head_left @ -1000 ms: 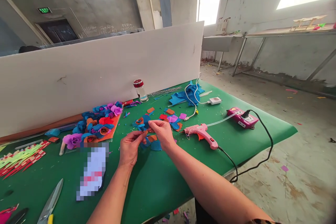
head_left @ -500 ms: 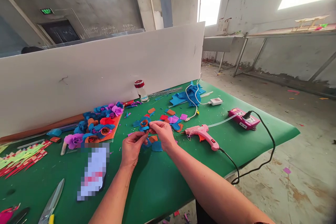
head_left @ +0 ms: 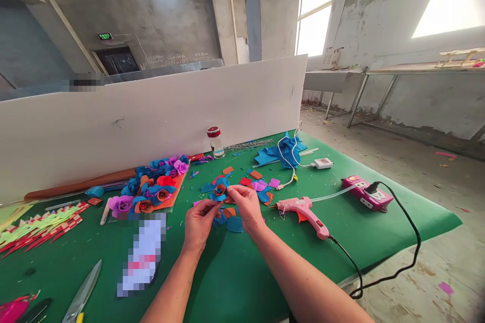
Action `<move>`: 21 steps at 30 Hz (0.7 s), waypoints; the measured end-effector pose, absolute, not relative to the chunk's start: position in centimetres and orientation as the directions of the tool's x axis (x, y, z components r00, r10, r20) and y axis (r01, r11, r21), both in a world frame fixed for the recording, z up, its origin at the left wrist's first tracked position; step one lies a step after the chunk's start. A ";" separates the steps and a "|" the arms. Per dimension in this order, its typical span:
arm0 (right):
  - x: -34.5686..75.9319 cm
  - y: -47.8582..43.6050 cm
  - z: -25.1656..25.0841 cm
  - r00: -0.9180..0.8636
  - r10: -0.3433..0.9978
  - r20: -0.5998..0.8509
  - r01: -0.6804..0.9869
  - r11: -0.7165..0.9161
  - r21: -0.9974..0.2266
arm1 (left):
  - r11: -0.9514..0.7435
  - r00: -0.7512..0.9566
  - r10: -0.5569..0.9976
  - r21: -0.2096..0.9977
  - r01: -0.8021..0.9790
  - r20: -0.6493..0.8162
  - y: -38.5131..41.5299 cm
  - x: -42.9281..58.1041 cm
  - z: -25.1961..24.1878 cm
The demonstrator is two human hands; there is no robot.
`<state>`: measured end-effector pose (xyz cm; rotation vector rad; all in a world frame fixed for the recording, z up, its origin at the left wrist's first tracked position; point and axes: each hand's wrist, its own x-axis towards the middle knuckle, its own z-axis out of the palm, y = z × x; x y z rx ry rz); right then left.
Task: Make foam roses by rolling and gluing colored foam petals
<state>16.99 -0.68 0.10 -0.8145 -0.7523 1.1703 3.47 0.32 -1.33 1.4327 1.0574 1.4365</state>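
Note:
Both my hands meet over the middle of the green table (head_left: 235, 272). My left hand (head_left: 199, 222) and my right hand (head_left: 246, 207) pinch a small felt flower (head_left: 219, 190) with blue petals and an orange centre, held just above the table. Fingers of both hands are closed on it. Under and around the hands lie loose felt pieces (head_left: 257, 185) in blue, orange, red and purple. A pink glue gun (head_left: 303, 209) rests on the table just right of my right hand, its nozzle pointing toward the hands.
A heap of finished felt flowers (head_left: 153, 192) lies at left on an orange sheet. Scissors (head_left: 81, 298) lie near the front left. A small jar with a red lid (head_left: 214, 141), a pink power strip (head_left: 366, 194) with black cord, a white charger (head_left: 322, 163) and a white partition board (head_left: 151, 111) are behind.
The view has tilted up and shifted, so everything sits lower in the picture. My hands keep working the blue and orange flower, which now stands up more between the fingertips.

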 end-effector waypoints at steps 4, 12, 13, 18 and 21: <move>17.1 -0.7 0.2 0.272 0.958 0.094 -0.427 0.208 -0.880 | -0.295 -0.013 0.955 0.955 0.028 0.295 0.2 3.6 -1.2; 17.0 -0.4 -0.5 0.262 0.957 0.124 -0.389 0.222 -0.894 | -0.286 -0.064 0.956 0.958 0.012 0.287 0.4 3.6 -1.5; 17.0 -0.3 -0.7 0.259 0.958 0.123 -0.390 0.220 -0.894 | -0.282 -0.065 0.957 0.959 0.013 0.282 0.4 3.6 -1.5; 16.9 -0.4 -0.6 0.242 0.966 0.092 -0.437 0.193 -0.879 | -0.269 -0.057 0.961 0.962 0.040 0.271 0.4 3.6 -1.4; 16.8 -0.6 -0.2 0.239 0.967 0.092 -0.455 0.196 -0.869 | -0.265 -0.046 0.962 0.963 0.047 0.268 0.4 3.6 -1.3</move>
